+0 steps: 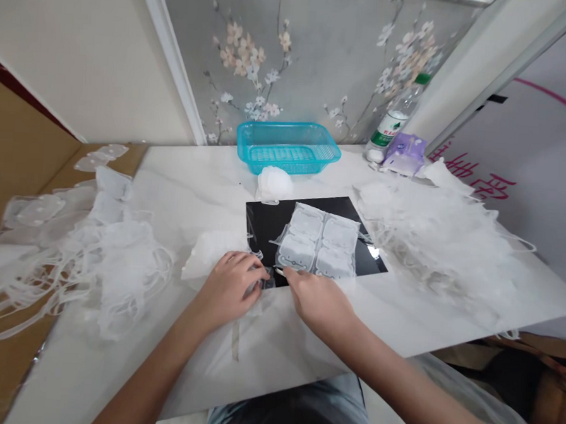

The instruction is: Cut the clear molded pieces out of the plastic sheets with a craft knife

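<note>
A black board lies on the white table with a sheet of translucent, embossed pads on it, in two columns. At the board's front left edge, my left hand is closed, its fingertips on a small clear film piece. Closed as well, my right hand has a slim whitish tool between its fingers; its kind is too small to tell. The two hands' fingertips are close together. A stack of white sheets lies just beyond my left hand.
At the back stands a blue plastic basket, with a white bundle before it. A large translucent film heap covers the right side. Film offcuts lie left. A bottle and purple packet stand back right.
</note>
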Demonstrator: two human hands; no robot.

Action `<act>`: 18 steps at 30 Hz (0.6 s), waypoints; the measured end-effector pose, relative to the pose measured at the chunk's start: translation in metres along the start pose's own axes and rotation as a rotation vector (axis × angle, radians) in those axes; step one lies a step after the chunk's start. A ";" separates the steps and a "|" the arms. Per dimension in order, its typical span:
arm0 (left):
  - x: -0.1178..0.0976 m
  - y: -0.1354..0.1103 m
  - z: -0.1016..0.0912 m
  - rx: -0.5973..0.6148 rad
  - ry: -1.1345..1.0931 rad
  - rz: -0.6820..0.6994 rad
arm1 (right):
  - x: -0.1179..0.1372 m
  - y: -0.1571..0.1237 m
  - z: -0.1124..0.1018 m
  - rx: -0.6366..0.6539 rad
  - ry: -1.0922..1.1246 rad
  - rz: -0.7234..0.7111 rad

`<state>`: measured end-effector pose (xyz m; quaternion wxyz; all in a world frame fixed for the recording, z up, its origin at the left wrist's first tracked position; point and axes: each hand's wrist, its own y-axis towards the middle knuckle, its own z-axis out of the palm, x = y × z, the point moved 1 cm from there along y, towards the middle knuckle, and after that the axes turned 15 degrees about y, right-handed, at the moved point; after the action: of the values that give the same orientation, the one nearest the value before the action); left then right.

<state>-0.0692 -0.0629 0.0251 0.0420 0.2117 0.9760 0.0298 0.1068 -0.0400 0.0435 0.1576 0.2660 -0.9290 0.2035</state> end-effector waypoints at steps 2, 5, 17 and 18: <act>0.000 0.000 0.000 0.008 0.000 -0.001 | 0.004 0.004 -0.004 0.024 -0.048 -0.009; 0.001 0.000 0.001 0.014 -0.008 -0.012 | 0.008 0.008 -0.008 0.045 -0.075 -0.025; 0.002 -0.001 0.001 0.014 -0.022 -0.015 | 0.005 -0.001 -0.011 0.091 -0.047 -0.013; 0.002 -0.001 0.001 0.014 -0.020 -0.014 | 0.006 0.000 -0.010 0.093 -0.044 -0.009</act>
<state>-0.0713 -0.0631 0.0241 0.0507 0.2054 0.9772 0.0204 0.1038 -0.0376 0.0542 0.1254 0.2816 -0.9206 0.2399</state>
